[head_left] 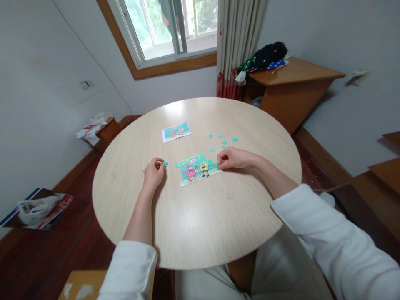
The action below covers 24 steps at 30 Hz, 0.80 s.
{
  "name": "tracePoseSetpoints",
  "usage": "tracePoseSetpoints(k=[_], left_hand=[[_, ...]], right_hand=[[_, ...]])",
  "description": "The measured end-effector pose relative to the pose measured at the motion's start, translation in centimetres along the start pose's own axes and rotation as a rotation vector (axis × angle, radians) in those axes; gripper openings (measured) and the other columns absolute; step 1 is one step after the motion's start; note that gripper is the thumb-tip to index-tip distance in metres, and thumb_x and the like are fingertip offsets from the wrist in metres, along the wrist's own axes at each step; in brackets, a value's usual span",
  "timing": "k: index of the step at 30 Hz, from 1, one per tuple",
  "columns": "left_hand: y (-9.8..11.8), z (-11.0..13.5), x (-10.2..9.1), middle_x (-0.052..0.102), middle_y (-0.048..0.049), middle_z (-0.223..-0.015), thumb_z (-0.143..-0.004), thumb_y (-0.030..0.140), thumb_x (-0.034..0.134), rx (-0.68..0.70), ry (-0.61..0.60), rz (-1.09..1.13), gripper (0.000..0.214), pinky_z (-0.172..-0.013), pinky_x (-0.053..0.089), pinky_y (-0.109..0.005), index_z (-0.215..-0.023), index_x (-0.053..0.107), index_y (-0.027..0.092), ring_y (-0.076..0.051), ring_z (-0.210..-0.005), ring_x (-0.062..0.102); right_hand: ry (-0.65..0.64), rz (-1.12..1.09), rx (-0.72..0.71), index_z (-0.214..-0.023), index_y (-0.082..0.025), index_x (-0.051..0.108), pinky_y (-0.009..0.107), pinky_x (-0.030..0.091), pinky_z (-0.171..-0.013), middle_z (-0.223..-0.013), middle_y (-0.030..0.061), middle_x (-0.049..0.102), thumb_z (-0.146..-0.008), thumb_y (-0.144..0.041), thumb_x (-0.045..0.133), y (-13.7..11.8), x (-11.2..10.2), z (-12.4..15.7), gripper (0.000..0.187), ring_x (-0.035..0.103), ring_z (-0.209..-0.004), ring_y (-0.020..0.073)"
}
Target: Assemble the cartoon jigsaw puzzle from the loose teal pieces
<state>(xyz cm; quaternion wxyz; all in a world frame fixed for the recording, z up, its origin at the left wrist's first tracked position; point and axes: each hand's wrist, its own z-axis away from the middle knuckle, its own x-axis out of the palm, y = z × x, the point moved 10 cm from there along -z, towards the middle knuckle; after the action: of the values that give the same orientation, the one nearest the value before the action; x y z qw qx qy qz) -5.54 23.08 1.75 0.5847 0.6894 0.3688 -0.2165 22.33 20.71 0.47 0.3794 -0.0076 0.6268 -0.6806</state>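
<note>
A partly assembled cartoon jigsaw puzzle (194, 170) lies flat on the round table, with pink and yellow characters on a teal background. To its left, my left hand (154, 173) is closed in a pinch on a small teal puzzle piece (166, 163), apart from the assembled part. My right hand (233, 158) is closed at the puzzle's lower right edge, its fingertips pinching an edge piece that they mostly hide. Several loose teal pieces (224, 142) are scattered just beyond my right hand. A printed reference picture (176, 132) of the same scene lies behind the puzzle.
The pale round wooden table (200, 233) fills the middle of the view. Beyond it are a window (175, 29), a curtain (234, 46) and a wooden desk (300, 73) with dark cloth (271, 56) on top. A plastic bag (37, 210) rests at the lower left.
</note>
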Motion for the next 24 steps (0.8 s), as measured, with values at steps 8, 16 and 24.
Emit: tracePoseSetpoints(k=[8,16,24], left_hand=[[0.0,0.1,-0.3,0.064,-0.0019,-0.070,-0.072,0.027,0.052,-0.012,0.021,0.059,0.018,-0.067,0.043,-0.028,-0.084,0.062,0.018,-0.015,-0.063,0.057],[0.8,0.2,-0.1,0.068,-0.0090,-0.088,-0.067,0.044,0.062,-0.049,-0.004,0.528,0.039,-0.073,0.050,-0.031,-0.092,0.067,0.013,-0.019,-0.081,0.062],[1.4,1.0,1.4,0.062,-0.0016,-0.068,-0.058,0.032,0.072,-0.194,-0.138,0.974,0.026,-0.077,0.052,-0.032,-0.071,0.060,0.013,-0.011,-0.064,0.058]], right_hand=[[0.039,-0.091,-0.050,-0.060,-0.015,0.059,0.022,0.030,-0.046,-0.047,-0.0023,0.051,-0.062,-0.025,0.066,-0.4,-0.2,0.4,0.012,0.045,-0.047,0.0075],[0.102,-0.226,-0.070,-0.061,-0.015,0.057,0.021,0.030,-0.042,-0.048,-0.0031,0.050,-0.061,-0.031,0.071,-0.8,-1.2,0.8,0.021,0.042,-0.044,0.0060],[0.424,-0.321,-0.141,-0.063,-0.015,0.056,0.021,0.025,-0.041,-0.044,-0.0061,0.044,-0.058,-0.041,0.075,-1.2,-5.4,1.3,0.032,0.037,-0.041,0.0047]])
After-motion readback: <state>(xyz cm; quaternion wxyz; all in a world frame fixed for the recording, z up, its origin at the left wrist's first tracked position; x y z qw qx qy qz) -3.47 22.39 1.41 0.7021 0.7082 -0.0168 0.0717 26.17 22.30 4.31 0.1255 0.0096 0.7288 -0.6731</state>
